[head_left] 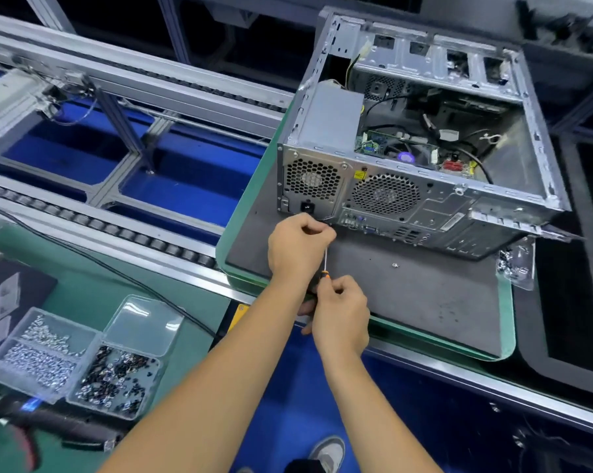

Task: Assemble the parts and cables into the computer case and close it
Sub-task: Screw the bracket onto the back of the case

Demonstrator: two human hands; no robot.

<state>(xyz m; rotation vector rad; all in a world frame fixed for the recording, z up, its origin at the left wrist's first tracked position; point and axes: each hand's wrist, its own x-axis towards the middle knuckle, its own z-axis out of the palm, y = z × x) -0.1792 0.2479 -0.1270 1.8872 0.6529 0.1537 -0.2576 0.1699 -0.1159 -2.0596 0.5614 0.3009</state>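
My left hand (297, 249) is curled tight, fingertips pinched at the screwdriver (326, 264) tip against the lower rear edge of the computer case (418, 138), just under the power socket; whether it's pinching a screw I can't tell. My right hand (339, 315) grips the orange-collared handle near the front edge of the grey mat (424, 302). Case lies side-open on the mat's far half; one loose screw (395, 265) mid-mat, parts tray (76, 356) well off left.
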